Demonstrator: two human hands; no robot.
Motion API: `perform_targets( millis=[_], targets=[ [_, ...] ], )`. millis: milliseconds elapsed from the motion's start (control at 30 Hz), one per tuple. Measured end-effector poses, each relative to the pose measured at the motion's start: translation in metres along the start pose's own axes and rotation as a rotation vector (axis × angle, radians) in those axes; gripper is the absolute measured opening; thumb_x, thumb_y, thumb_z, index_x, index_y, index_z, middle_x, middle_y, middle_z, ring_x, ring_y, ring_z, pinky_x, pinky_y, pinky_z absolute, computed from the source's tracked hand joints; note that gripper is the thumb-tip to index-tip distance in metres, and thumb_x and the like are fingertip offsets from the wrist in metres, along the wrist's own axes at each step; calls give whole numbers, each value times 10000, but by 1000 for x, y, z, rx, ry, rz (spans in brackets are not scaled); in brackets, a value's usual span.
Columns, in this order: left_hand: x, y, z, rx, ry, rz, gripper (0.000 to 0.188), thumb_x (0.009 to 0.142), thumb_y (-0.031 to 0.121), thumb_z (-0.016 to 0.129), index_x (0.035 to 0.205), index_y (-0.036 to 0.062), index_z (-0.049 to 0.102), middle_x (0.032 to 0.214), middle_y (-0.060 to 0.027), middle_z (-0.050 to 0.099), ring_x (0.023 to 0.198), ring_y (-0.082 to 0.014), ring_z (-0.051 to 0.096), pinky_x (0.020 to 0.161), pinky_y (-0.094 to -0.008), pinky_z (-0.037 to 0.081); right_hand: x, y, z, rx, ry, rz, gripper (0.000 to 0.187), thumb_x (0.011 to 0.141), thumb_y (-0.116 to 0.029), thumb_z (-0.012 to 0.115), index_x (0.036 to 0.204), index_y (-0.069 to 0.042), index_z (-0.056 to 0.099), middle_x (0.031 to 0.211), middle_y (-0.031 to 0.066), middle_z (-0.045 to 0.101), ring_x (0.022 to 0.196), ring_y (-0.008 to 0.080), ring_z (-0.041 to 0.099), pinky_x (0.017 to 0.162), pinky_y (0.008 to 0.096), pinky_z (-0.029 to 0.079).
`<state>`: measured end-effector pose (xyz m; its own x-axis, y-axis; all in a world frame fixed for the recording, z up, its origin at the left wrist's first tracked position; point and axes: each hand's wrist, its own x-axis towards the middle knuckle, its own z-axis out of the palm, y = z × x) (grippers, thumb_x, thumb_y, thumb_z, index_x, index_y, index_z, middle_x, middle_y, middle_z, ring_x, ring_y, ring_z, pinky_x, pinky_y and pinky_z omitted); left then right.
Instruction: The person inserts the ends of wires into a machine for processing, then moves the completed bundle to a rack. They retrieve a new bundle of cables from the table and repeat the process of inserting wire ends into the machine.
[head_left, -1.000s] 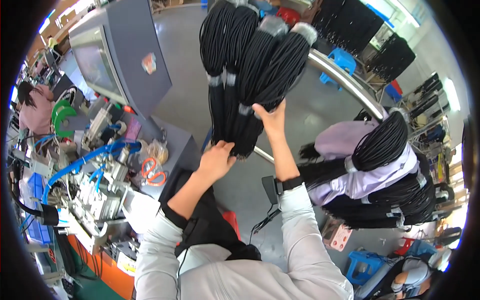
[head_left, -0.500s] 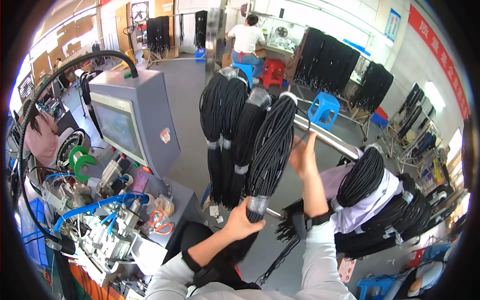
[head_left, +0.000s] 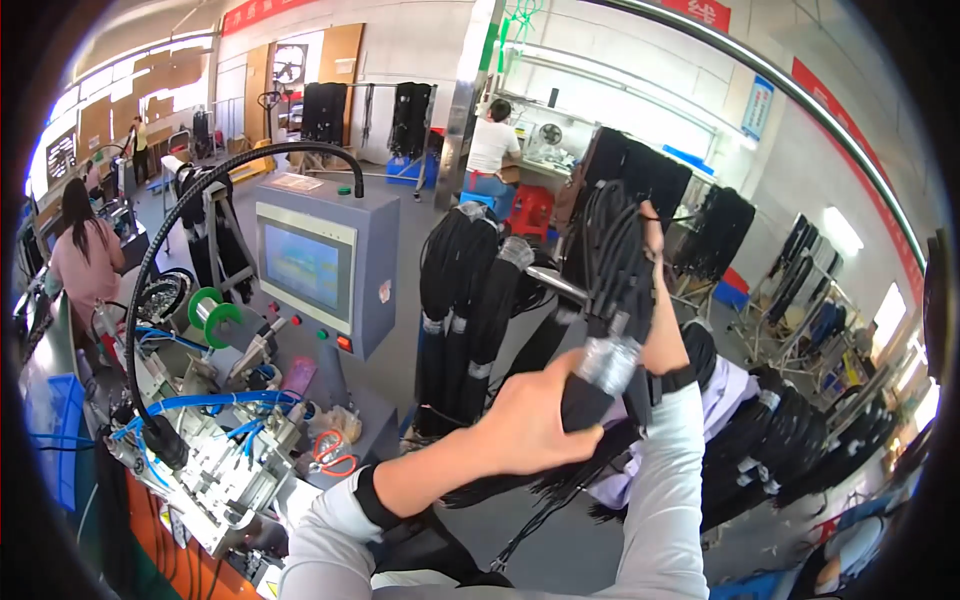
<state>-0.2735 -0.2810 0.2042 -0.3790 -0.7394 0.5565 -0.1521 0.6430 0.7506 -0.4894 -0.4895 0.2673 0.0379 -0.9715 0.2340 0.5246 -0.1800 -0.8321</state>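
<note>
Fingers of the bare left hand (head_left: 540, 418) curl around a long black cord bundle (head_left: 608, 265), just below its shiny clear tape (head_left: 609, 365). The bare right hand (head_left: 655, 240) is up beside its top; I cannot tell if it grips. The bundle has just moved away from the other black bundles (head_left: 448, 262) on the silver metal rail (head_left: 557, 283), so it seems free. Far off, a red wall banner (head_left: 268, 12) has white writing.

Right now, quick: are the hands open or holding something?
Left hand: closed around a black cord bundle.
Right hand: beside the bundle's upper part; grip hidden, can't tell.
</note>
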Motion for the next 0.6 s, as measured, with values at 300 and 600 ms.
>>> perform_targets(
  millis=[300, 600],
  targets=[
    [-96, 82, 31, -24, -286, 665, 939, 646, 439, 687, 1339, -41, 275, 781, -155, 606, 627, -294, 606, 541, -347, 482, -50, 19, -12, -856, 553, -1385, 483, 732, -150, 756, 1115, 40, 532, 1090, 118, 594, 980, 193, 578, 865, 317, 475],
    [-151, 98, 54, -3, -473, 820, 803, 706, 469, 626, 1227, -91, 381, 873, -171, 592, 724, -288, 606, 583, -342, 478, -139, -77, 78, -157, 147, -1154, 404, 836, -132, 662, 1189, -3, 515, 1145, 85, 582, 944, 192, 597, 854, 342, 500]
  ],
)
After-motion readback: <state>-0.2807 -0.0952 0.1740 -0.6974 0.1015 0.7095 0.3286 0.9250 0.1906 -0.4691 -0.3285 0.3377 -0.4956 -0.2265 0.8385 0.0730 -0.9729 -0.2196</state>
